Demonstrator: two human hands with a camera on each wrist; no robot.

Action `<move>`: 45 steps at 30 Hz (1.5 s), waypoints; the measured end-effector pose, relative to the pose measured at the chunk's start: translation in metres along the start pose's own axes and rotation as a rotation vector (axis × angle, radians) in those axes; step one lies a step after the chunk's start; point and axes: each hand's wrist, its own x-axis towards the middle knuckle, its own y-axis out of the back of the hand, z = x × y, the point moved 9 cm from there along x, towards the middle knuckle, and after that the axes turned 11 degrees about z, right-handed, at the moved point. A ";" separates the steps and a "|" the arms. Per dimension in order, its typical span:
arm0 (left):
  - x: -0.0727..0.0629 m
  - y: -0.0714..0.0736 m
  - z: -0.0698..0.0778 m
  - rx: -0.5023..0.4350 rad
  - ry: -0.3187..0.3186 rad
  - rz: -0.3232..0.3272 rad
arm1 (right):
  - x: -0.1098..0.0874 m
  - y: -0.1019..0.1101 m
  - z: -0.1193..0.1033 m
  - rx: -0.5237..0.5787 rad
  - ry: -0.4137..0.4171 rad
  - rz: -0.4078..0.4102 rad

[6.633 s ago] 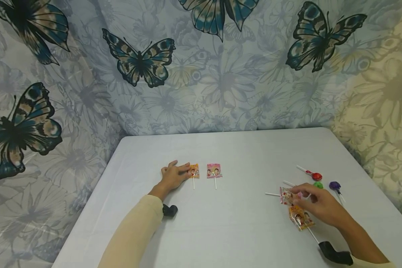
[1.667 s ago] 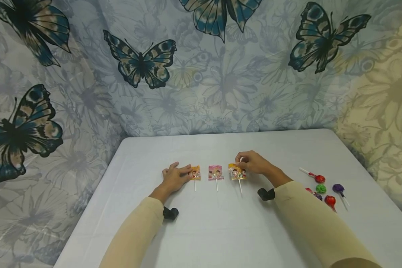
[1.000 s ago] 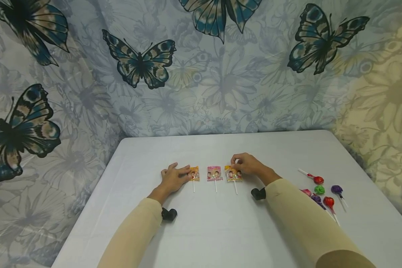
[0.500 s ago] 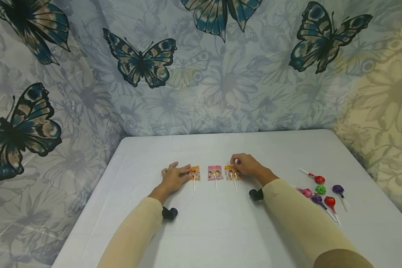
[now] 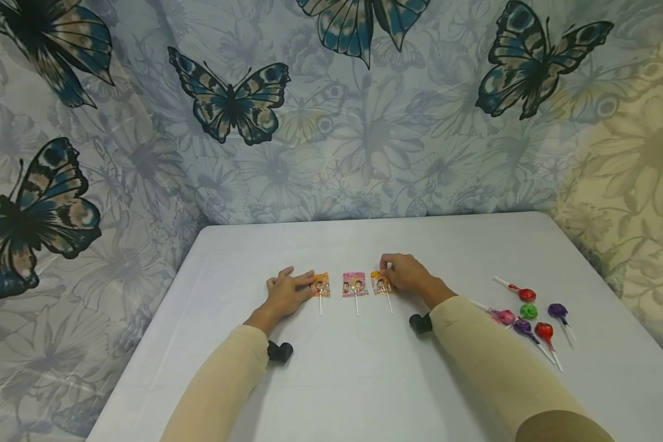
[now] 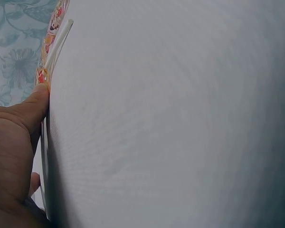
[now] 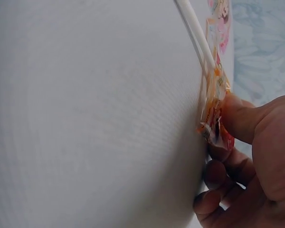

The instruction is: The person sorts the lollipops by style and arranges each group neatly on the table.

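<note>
Orange-wrapped, the right lollipop (image 5: 379, 285) is pinched at its edge by the right hand (image 5: 411, 274); the left lollipop (image 5: 322, 285), also orange, is touched by the left hand (image 5: 287, 291), its fingers spread. Between them, a pink lollipop (image 5: 355, 284) is laid on the white table (image 5: 359, 374).

An indoor corner, whether of a home or a studio cannot be told: a plain white counter (image 5: 337, 387) stands close to flowered wall coverings (image 5: 376, 138) with large printed butterflies (image 5: 231, 104), rising behind it and along both sides.
</note>
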 end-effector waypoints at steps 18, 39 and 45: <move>0.001 0.000 -0.001 -0.005 0.028 -0.009 | -0.001 0.009 -0.003 0.018 0.051 0.025; 0.001 -0.001 0.000 0.011 0.017 0.005 | -0.004 0.011 0.006 0.082 0.049 0.077; 0.001 0.000 0.000 0.008 0.015 0.008 | -0.003 0.013 0.011 0.113 0.041 0.117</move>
